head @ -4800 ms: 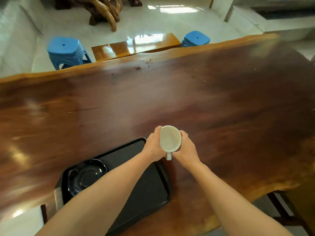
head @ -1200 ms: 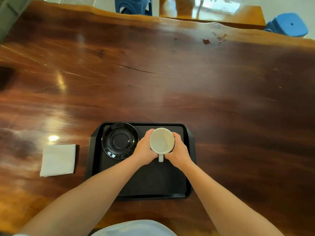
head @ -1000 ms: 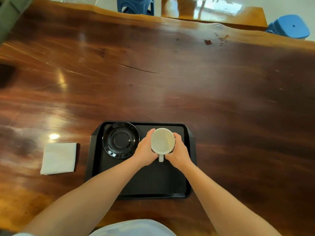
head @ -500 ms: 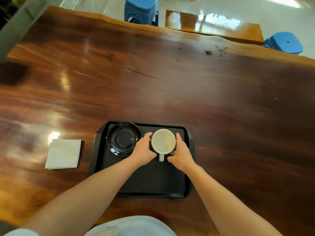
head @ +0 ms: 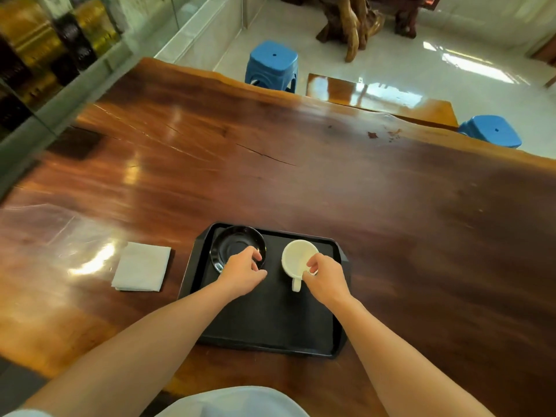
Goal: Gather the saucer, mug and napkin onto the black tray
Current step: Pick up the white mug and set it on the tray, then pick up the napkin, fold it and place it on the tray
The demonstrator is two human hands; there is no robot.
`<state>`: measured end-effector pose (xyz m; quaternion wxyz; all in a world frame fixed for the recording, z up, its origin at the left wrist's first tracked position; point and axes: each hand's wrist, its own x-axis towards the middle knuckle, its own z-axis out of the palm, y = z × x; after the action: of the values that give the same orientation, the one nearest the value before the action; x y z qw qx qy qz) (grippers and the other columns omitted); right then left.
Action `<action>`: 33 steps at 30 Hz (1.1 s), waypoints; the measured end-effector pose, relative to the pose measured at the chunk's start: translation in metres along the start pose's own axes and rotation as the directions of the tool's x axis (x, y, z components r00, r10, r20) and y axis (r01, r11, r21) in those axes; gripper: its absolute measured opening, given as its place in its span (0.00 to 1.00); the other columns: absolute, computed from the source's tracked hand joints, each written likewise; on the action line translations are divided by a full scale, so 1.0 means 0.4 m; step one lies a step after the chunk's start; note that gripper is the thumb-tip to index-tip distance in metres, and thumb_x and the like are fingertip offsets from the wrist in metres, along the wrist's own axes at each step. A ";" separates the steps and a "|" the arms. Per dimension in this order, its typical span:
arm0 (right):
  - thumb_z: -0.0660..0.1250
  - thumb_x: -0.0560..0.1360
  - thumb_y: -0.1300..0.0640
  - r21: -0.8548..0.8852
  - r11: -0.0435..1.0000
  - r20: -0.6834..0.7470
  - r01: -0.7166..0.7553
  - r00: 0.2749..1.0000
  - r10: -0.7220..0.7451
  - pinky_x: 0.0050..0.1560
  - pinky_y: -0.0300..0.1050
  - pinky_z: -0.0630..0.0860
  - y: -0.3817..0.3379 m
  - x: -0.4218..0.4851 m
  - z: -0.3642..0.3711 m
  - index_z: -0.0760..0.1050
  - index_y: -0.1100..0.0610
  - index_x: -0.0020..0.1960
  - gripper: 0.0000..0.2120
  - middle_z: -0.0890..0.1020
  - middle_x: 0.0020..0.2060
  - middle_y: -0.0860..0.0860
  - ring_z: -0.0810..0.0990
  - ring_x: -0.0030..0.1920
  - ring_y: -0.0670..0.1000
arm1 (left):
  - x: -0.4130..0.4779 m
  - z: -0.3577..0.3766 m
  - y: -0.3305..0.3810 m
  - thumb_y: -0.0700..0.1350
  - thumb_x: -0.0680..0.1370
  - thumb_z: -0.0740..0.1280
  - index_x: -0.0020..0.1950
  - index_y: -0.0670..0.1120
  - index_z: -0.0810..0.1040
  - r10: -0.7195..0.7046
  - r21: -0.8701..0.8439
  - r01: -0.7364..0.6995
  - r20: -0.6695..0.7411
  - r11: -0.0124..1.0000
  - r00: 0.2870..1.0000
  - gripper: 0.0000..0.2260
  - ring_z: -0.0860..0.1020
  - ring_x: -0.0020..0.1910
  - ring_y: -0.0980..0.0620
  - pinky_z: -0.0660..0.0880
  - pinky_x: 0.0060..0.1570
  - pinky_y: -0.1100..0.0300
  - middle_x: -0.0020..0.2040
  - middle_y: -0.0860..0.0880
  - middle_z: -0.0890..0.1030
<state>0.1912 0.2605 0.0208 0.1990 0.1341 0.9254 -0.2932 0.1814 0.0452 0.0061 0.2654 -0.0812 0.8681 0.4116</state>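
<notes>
White mug (head: 298, 259), handle toward near edge, stood on black tray (head: 270, 320) beside glossy black saucer (head: 236, 246); folded white napkin (head: 141, 266) on table (head: 391, 206). Left hand (head: 242, 270) and right hand (head: 325, 276) loosely curled, empty.

Head-worn view, steeply down over table (head: 361, 191)

A white mug (head: 298, 256) and a glossy black saucer (head: 233, 245) are seen on the black tray (head: 270, 323); left of the tray, a white napkin (head: 142, 267) is seen.
</notes>
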 end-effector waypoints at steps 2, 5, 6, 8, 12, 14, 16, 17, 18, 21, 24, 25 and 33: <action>0.66 0.76 0.58 0.023 0.999 0.008 0.029 1.000 -0.029 0.43 0.40 0.76 -0.023 -0.009 0.012 0.77 0.54 0.55 0.08 0.80 0.53 0.52 0.78 0.47 0.50 | -0.016 -0.023 -0.015 0.44 0.77 0.70 0.54 0.49 0.77 0.004 0.013 -0.004 -0.013 1.000 1.000 0.06 0.80 0.43 0.52 0.75 0.40 0.60 0.42 0.52 0.80; 0.65 0.77 0.56 0.046 0.997 0.054 0.066 0.996 -0.068 0.45 0.48 0.81 -0.057 -0.023 0.041 0.77 0.52 0.53 0.06 0.81 0.48 0.50 0.80 0.46 0.53 | -0.042 -0.050 -0.043 0.44 0.78 0.68 0.50 0.51 0.78 -0.002 0.024 0.002 -0.026 1.000 1.000 0.02 0.79 0.42 0.53 0.73 0.36 0.62 0.43 0.53 0.80; 0.65 0.77 0.56 0.061 0.996 0.079 0.070 0.994 -0.075 0.47 0.51 0.82 -0.069 -0.028 0.051 0.77 0.52 0.51 0.05 0.81 0.46 0.50 0.81 0.45 0.54 | -0.051 -0.057 -0.052 0.45 0.78 0.67 0.50 0.51 0.79 -0.010 0.021 0.011 -0.034 1.000 0.999 0.02 0.79 0.43 0.53 0.73 0.37 0.61 0.44 0.53 0.80; 0.64 0.78 0.55 0.068 0.994 0.101 0.091 0.990 -0.097 0.49 0.51 0.82 -0.095 -0.036 0.072 0.76 0.51 0.47 0.02 0.83 0.41 0.50 0.81 0.42 0.52 | -0.071 -0.074 -0.073 0.47 0.79 0.67 0.50 0.52 0.79 -0.019 0.036 0.022 -0.058 0.999 0.998 0.02 0.80 0.43 0.54 0.74 0.37 0.62 0.45 0.54 0.80; 0.63 0.77 0.55 0.019 0.984 0.136 0.175 0.975 -0.176 0.47 0.51 0.81 -0.158 -0.051 0.120 0.76 0.54 0.44 0.05 0.84 0.35 0.52 0.82 0.39 0.53 | -0.116 -0.115 -0.125 0.50 0.78 0.67 0.44 0.55 0.76 -0.036 0.117 0.048 -0.098 0.992 0.995 0.04 0.79 0.41 0.55 0.77 0.40 0.58 0.41 0.55 0.81; 0.64 0.77 0.54 -0.009 0.976 0.173 0.219 0.961 -0.214 0.40 0.47 0.79 -0.192 -0.056 0.140 0.75 0.53 0.43 0.05 0.83 0.35 0.51 0.81 0.38 0.52 | -0.140 -0.138 -0.154 0.51 0.78 0.67 0.44 0.55 0.77 -0.065 0.148 0.083 -0.121 0.986 0.990 0.03 0.80 0.42 0.53 0.82 0.45 0.52 0.41 0.54 0.81; 0.64 0.76 0.54 -0.024 0.967 0.222 0.252 0.945 -0.240 0.37 0.45 0.77 -0.222 -0.061 0.162 0.75 0.51 0.43 0.04 0.83 0.36 0.50 0.81 0.38 0.50 | -0.162 -0.158 -0.186 0.51 0.78 0.67 0.46 0.54 0.77 -0.091 0.164 0.116 -0.154 0.980 0.984 0.03 0.81 0.42 0.52 0.83 0.48 0.49 0.42 0.53 0.82; 0.64 0.77 0.54 -0.016 0.965 0.246 0.262 0.937 -0.250 0.38 0.46 0.77 -0.235 -0.065 0.174 0.75 0.52 0.43 0.04 0.83 0.37 0.50 0.81 0.38 0.51 | -0.174 -0.167 -0.202 0.51 0.79 0.67 0.46 0.54 0.76 -0.101 0.172 0.131 -0.170 0.976 0.980 0.03 0.81 0.42 0.52 0.83 0.49 0.49 0.42 0.53 0.82; 0.64 0.77 0.55 -0.013 0.963 0.266 0.271 0.929 -0.258 0.40 0.48 0.79 -0.248 -0.069 0.188 0.75 0.53 0.43 0.04 0.83 0.37 0.51 0.81 0.39 0.52 | -0.184 -0.174 -0.218 0.51 0.79 0.67 0.46 0.54 0.76 -0.112 0.177 0.145 -0.186 0.973 0.976 0.03 0.81 0.42 0.52 0.83 0.49 0.50 0.42 0.53 0.81; 0.64 0.77 0.55 -0.019 0.953 0.320 0.304 0.904 -0.282 0.46 0.54 0.81 -0.281 -0.079 0.230 0.75 0.56 0.45 0.05 0.83 0.38 0.53 0.81 0.40 0.54 | -0.214 -0.194 -0.265 0.50 0.80 0.67 0.45 0.56 0.74 -0.141 0.189 0.185 -0.227 0.964 0.964 0.05 0.80 0.43 0.54 0.83 0.51 0.54 0.43 0.54 0.80; 0.64 0.76 0.56 -0.042 0.938 0.366 0.345 0.879 -0.307 0.46 0.53 0.81 -0.317 -0.084 0.266 0.75 0.56 0.46 0.05 0.83 0.40 0.53 0.81 0.41 0.54 | -0.236 -0.215 -0.304 0.50 0.80 0.67 0.45 0.55 0.74 -0.150 0.235 0.216 -0.269 0.948 0.951 0.05 0.80 0.41 0.54 0.82 0.49 0.59 0.43 0.54 0.80; 0.64 0.76 0.55 -0.051 0.931 0.378 0.362 0.870 -0.317 0.45 0.51 0.81 -0.328 -0.084 0.276 0.75 0.56 0.46 0.05 0.82 0.41 0.53 0.81 0.41 0.53 | -0.241 -0.224 -0.314 0.50 0.80 0.67 0.46 0.54 0.74 -0.154 0.257 0.229 -0.283 0.939 0.947 0.04 0.80 0.41 0.54 0.82 0.48 0.61 0.43 0.53 0.80; 0.62 0.78 0.55 -0.146 0.857 0.456 0.495 0.802 -0.386 0.40 0.50 0.75 -0.424 -0.081 0.340 0.72 0.59 0.48 0.07 0.80 0.41 0.55 0.79 0.41 0.57 | -0.255 -0.295 -0.373 0.51 0.81 0.64 0.49 0.52 0.73 -0.179 0.378 0.298 -0.318 0.876 0.931 0.04 0.80 0.41 0.53 0.82 0.47 0.61 0.45 0.52 0.80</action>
<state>0.1975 0.0410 0.0165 0.3302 -0.1779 0.8979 -0.2303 0.2750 -0.1490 0.0211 0.2034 -0.1857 0.9473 0.1633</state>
